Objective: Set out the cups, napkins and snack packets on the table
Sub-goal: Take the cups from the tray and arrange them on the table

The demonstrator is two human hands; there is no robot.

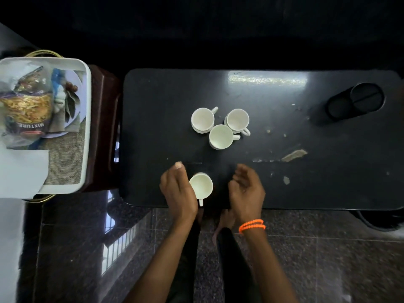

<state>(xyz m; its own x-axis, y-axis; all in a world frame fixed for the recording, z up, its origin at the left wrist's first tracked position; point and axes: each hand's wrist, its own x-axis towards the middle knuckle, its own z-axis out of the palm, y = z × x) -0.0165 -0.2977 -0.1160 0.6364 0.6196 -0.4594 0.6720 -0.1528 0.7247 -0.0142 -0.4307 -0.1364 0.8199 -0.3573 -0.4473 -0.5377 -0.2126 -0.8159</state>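
Black desk (328, 182), four white cups on it, all upright and empty. Near cup (201, 186) sits at the desk's front edge, handle pointing toward the person. Left hand (178, 191) is right against its left side, fingers loosely curled, grip not closed on it; can't tell whether skin touches the rim. Right hand (247, 189) is off to the cup's right, apart from it, grip spread and holding nothing; orange bracelet (251, 225) on that wrist. Other three cups (219, 127) are clustered mid-desk, touching or nearly so. White tray (87, 127) sits left of the desk on a separate stand, holding a snack packet (28, 108) labelled MIXTURE, and white napkins (21, 171) at its near end.
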